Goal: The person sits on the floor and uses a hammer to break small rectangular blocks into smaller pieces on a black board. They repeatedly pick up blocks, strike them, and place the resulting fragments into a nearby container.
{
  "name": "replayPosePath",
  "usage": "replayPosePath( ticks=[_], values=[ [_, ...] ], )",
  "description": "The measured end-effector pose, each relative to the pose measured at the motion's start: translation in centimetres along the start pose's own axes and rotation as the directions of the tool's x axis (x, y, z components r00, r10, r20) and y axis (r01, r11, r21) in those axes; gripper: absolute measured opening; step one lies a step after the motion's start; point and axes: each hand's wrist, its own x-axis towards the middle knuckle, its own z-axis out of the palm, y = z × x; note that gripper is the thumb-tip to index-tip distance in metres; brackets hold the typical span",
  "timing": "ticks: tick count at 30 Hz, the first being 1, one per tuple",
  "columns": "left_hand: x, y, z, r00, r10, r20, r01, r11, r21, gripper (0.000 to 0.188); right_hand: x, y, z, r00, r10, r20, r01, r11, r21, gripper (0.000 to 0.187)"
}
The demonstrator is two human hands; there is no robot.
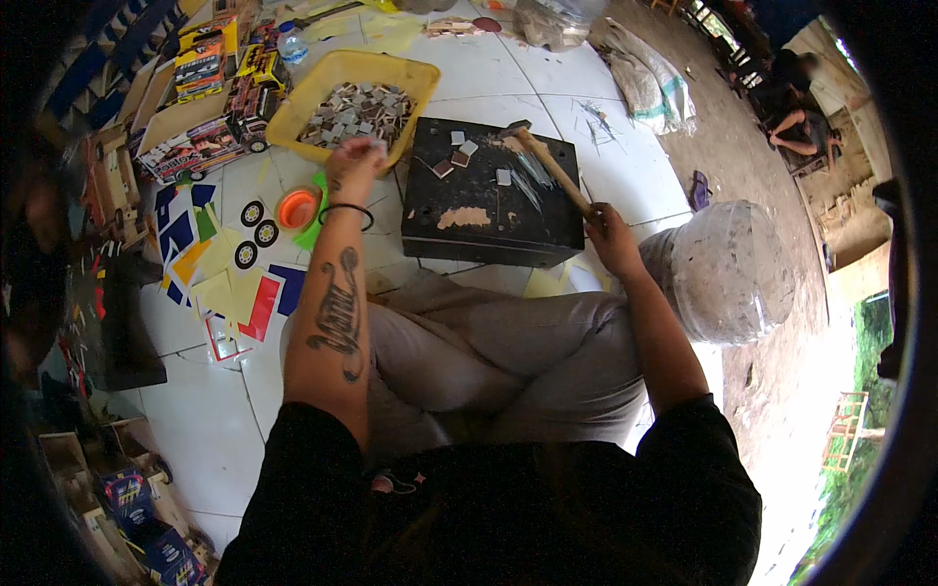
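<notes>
My right hand is wrapped round the wooden handle of a hammer. The hammer's head rests at the far edge of a black box in front of my crossed legs. On top of the box lie several small square tiles, grey and brown, and a bunch of thin nails. My left hand is at the near rim of a yellow basin heaped with similar square pieces. Its fingers are pinched together, with something pale at the tips that I cannot make out.
Left of the box are an orange tape roll, black toy wheels and coloured sticker sheets. Toy trucks and a water bottle stand farther back. A plastic-wrapped bundle sits at my right. Another person sits far right.
</notes>
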Motion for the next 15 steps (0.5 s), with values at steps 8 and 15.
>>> replayPosePath(
  ticks=[8, 15],
  values=[
    [4.4, 0.5, 0.9, 0.788, 0.616, -0.014, -0.383, 0.507, 0.772, 0.052, 1.0, -5.5, -0.2, 0.933, -0.334, -0.136, 0.270, 0.897, -0.349, 0.041],
    [-2.9, 0.3, 9.3, 0.847, 0.292, 0.444, -0.499, 0.152, 0.853, 0.034, 6.7, -10.3, 4.8, 0.999, 0.048, 0.001, -0.042, 0.884, -0.465, 0.029]
  ],
)
